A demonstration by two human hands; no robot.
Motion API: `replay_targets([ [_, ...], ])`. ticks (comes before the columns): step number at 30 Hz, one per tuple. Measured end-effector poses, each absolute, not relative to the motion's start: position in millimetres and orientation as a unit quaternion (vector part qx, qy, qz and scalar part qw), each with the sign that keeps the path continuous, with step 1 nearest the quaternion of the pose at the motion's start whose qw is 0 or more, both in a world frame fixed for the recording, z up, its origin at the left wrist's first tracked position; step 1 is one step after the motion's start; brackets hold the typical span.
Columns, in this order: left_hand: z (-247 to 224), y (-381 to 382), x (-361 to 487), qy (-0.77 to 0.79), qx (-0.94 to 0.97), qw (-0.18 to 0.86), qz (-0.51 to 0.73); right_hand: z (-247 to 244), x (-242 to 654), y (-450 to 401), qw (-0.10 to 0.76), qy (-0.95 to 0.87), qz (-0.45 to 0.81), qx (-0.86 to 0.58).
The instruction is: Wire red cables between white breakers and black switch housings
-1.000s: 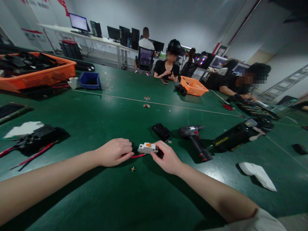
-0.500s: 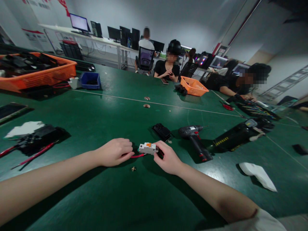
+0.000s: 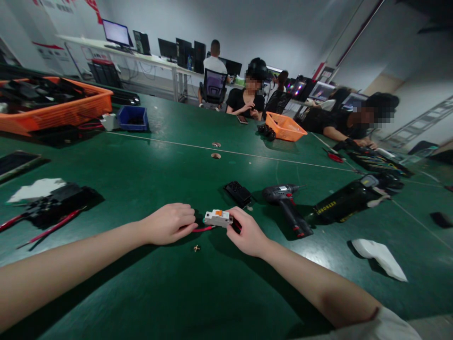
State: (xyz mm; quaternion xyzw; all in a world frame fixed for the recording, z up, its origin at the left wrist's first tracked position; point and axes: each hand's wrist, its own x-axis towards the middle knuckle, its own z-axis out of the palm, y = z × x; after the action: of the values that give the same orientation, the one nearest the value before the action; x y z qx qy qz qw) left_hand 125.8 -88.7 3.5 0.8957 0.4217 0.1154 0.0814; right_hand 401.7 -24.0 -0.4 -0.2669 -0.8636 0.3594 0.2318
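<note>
Between my hands is a white circuit breaker (image 3: 216,218) with an orange switch. My right hand (image 3: 247,232) is closed on its right end, thumb and fingers pinching it. A red wire (image 3: 204,230) runs from under the breaker to my left hand (image 3: 172,224), whose curled fingers are closed on it; the wire's far end is hidden by that hand. Small brass-coloured screws (image 3: 197,248) lie on the green table (image 3: 198,297) just in front. Behind the breaker rests a black plastic housing (image 3: 238,194).
A cordless drill (image 3: 287,208) and a black bottle (image 3: 339,203) lie right, near crumpled white paper (image 3: 380,257). At left are a black device (image 3: 58,203) with red wires, an orange basket (image 3: 85,111) and a blue bin (image 3: 132,119). Co-workers sit across by another orange basket (image 3: 286,127).
</note>
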Motion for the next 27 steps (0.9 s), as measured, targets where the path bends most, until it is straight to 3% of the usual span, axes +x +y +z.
replay_targets([
  [27,4.3,-90.0,125.2,0.417,0.893,0.082,0.148,-0.5,400.8,-23.4,0.234,-0.868,0.346,-0.269],
])
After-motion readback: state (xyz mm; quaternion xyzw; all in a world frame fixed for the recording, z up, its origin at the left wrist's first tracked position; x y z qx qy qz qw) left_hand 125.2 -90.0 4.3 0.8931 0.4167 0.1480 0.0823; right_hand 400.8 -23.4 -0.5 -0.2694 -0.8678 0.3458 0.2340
